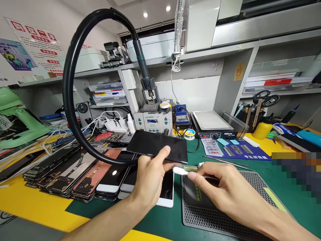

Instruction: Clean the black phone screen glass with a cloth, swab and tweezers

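Observation:
My left hand (pixel 151 174) grips a dark, glossy phone (pixel 155 142) by its lower edge. The thumb presses on the near face and the other fingers go underneath. The phone is tilted above the bench, screen-like face towards me. My right hand (pixel 225 184) pinches a small white piece with a rounded end (pixel 180 170) between thumb and fingers, just below the phone's right corner. Its exact kind I cannot make out. Beneath the right hand lies a grey honeycomb mat (pixel 198 219) with a black printed panel (pixel 193 192), partly covered by the hand.
Several phones and screens (pixel 110 180) are stacked at left. A hot-air station (pixel 152 122) with a looping black hose (pixel 69 83) stands behind. Further right are a heating plate (pixel 213 120), tweezers (pixel 228 161), a yellow bottle (pixel 262 129) and scissors (pixel 265 98). A white phone (pixel 165 202) lies below my left hand.

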`<action>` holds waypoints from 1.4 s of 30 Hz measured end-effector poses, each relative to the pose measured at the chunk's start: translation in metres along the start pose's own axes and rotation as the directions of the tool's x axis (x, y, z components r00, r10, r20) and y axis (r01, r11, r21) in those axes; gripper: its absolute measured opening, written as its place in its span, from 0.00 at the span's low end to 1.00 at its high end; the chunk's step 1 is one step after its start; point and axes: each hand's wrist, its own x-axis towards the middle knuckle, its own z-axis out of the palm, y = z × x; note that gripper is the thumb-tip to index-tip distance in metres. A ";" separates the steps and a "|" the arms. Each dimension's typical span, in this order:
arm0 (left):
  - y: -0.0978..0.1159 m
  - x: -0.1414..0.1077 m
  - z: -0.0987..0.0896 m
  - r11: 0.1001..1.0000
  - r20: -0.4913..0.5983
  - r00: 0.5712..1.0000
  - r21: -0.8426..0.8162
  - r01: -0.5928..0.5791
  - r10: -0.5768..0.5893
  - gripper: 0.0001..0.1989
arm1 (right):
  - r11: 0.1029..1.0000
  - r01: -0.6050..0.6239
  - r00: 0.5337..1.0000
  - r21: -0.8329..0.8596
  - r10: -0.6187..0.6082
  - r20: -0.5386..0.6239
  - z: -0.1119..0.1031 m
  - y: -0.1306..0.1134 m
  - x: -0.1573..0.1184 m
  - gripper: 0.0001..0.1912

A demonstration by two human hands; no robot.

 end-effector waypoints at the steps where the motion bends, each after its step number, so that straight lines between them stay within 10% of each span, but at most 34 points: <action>1: 0.001 0.000 0.000 1.000 0.007 1.000 -0.010 0.001 -0.001 0.15 | 1.000 0.006 1.000 -0.016 -0.006 0.011 0.001 0.001 0.000 0.25; 30: 0.003 -0.006 0.003 0.998 -0.006 1.000 -0.053 0.029 -0.029 0.17 | 0.985 0.175 0.972 -0.004 -0.174 -0.161 0.005 0.003 -0.006 0.19; 42: 0.000 -0.001 0.000 0.999 -0.027 0.999 0.031 -0.038 0.038 0.11 | 0.995 -0.043 0.981 -0.085 0.026 -0.194 -0.010 0.015 -0.001 0.26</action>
